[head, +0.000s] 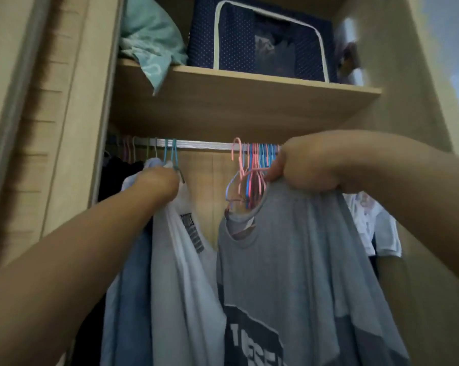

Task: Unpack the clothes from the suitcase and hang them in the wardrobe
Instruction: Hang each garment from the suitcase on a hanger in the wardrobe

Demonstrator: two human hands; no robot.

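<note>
A grey T-shirt (289, 254) with a dark printed block hangs from my right hand (310, 165), which grips its shoulder just below the wardrobe rail (204, 144). A pink hanger (239, 165) sits in the shirt's neck, its hook up at the rail. My left hand (159, 180) grips the top of a white shirt (186, 260) that hangs on a teal hanger (174, 157) on the rail. The suitcase is out of view.
A bunch of pink and blue empty hangers (260, 167) crowds the rail beside my right hand. Dark clothes (117, 175) hang at the left, white ones (376, 228) at the right. The shelf (249, 101) above holds a navy storage box (262, 40) and teal bedding (149, 38).
</note>
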